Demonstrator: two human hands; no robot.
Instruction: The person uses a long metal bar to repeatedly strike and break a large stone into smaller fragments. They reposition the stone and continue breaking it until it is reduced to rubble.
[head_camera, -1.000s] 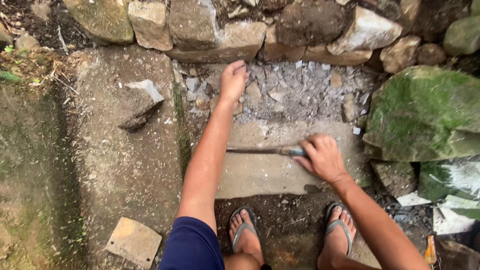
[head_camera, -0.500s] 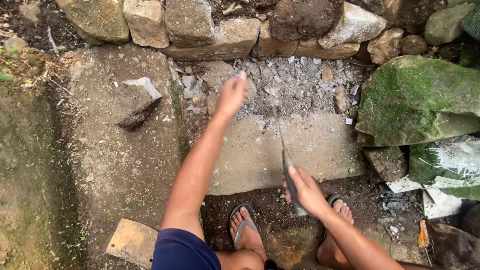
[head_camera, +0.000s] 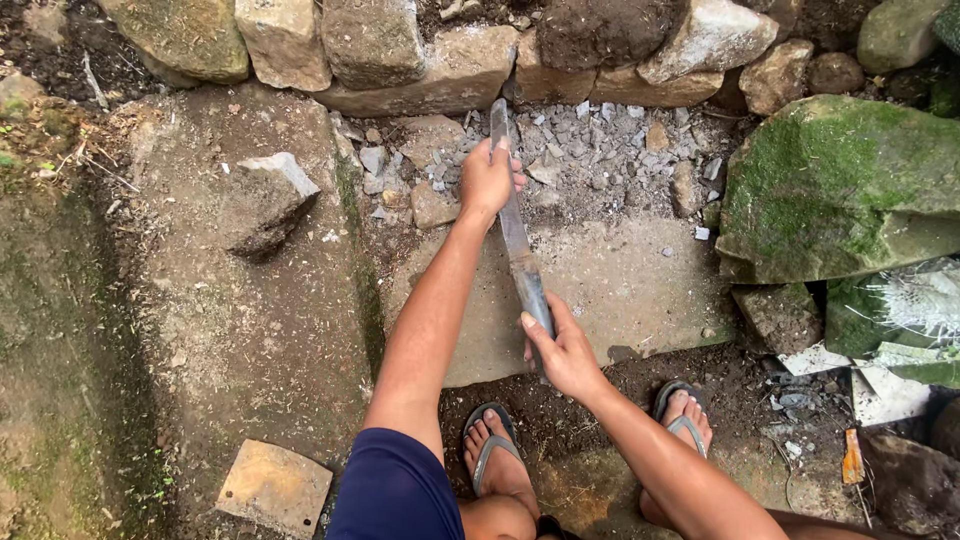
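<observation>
So the person was crouched over a flat stone slab (head_camera: 640, 290) in the middle of the frame, holding a long metal blade (head_camera: 515, 225) with both hands. The right hand (head_camera: 562, 350), just below centre, had its fingers (head_camera: 535, 325) wrapped shut around the handle end, thumb lying along the top. The left hand (head_camera: 487, 178), higher up near the centre top, sat on the blade about two thirds of the way toward the tip; its fingers were curled over the metal, though I couldn't tell whether they were really gripping it or just pressing down. The blade ran nearly straight up the frame, its tip reaching toward the stacked stone wall (head_camera: 440, 60) along the top edge.

Under the upper half of the blade was a patch of grey stone chips (head_camera: 600, 140), lying between the slab and the wall. A big mossy rock (head_camera: 840, 190) sat at the right, a broken chunk of stone (head_camera: 270, 200) at the upper left on a worn concrete strip, and a small square tile (head_camera: 273, 487) at the bottom left. Both feet were in flip-flops (head_camera: 490, 450) on the dirt at the bottom.
</observation>
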